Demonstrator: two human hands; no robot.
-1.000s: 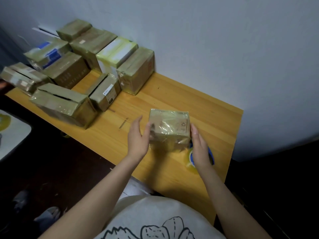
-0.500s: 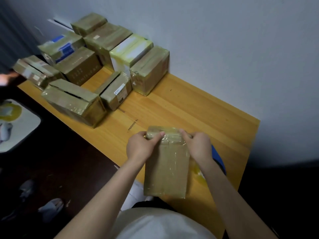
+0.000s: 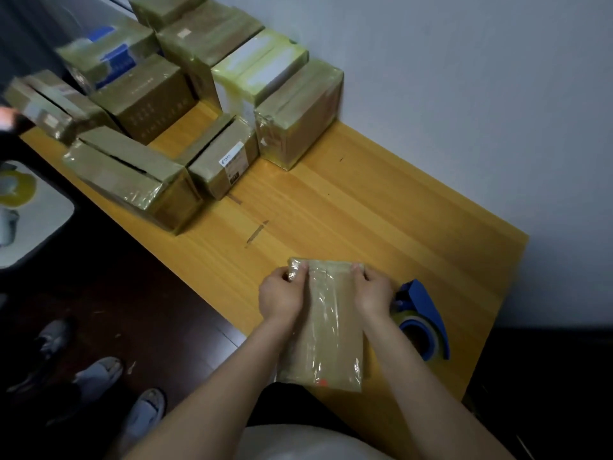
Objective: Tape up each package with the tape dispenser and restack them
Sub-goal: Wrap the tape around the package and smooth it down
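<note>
A brown cardboard package (image 3: 326, 330) wrapped in shiny clear tape is tipped toward me at the near edge of the wooden table (image 3: 381, 207). My left hand (image 3: 282, 295) grips its upper left corner. My right hand (image 3: 373, 293) grips its upper right corner. Just right of the package, the blue tape dispenser (image 3: 423, 318) with its clear roll lies on the table, partly hidden behind my right wrist.
Several taped cardboard boxes (image 3: 205, 104) are stacked and lined up at the far left of the table against the white wall. A white stool (image 3: 26, 210) with a yellowish tape roll stands to the left. Shoes (image 3: 99, 376) lie on the dark floor.
The package stood on the table between my palms; I tipped it toward me so its broad face shows. Both hands moved to its top corners.
</note>
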